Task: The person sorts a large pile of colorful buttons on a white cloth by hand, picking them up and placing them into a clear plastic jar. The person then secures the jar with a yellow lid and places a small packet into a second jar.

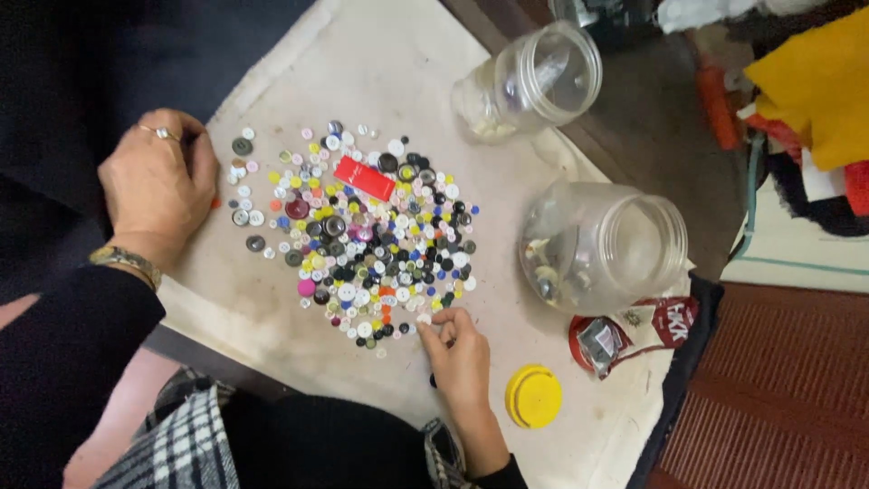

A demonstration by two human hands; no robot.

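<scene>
- While the right hand [462, 349] works the near edge of the button pile [367, 235], its grip is narrow: thumb and forefinger pinched on what looks like one small pale button [424, 319]. Too small to be sure it is actually lifted.
- Left hand [158, 186] lies loosely curled, knuckles up, on the cloth [362, 54] at the far-left fringe of the pile, beside a few grey buttons [243, 147]. Whether it holds anything underneath, cannot tell.
- Pile sits mid-cloth on the bench: mixed white, yellow, black, blue and pink buttons, with a flat red rectangular piece [365, 177] lying on its upper part.
- Two clear jars lie on their sides, mouths open: upper jar [529, 81] well apart from the pinch, lower jar [602, 244] near the pile's right edge, some buttons already inside.
- Yellow lid [533, 396] is off, flat on the cloth just right of the right wrist; red wrapper [634, 330] sits between lid and lower jar.
- Doing it well, my read: take singles from the sparse rim, not the dense middle, so neighbours don't drag along.
- Pinch across the button's edge and confirm it is clear of the cloth before travelling.
- Keep the left hand flat as an anchor so the cloth doesn't creep and scatter the pile.
</scene>
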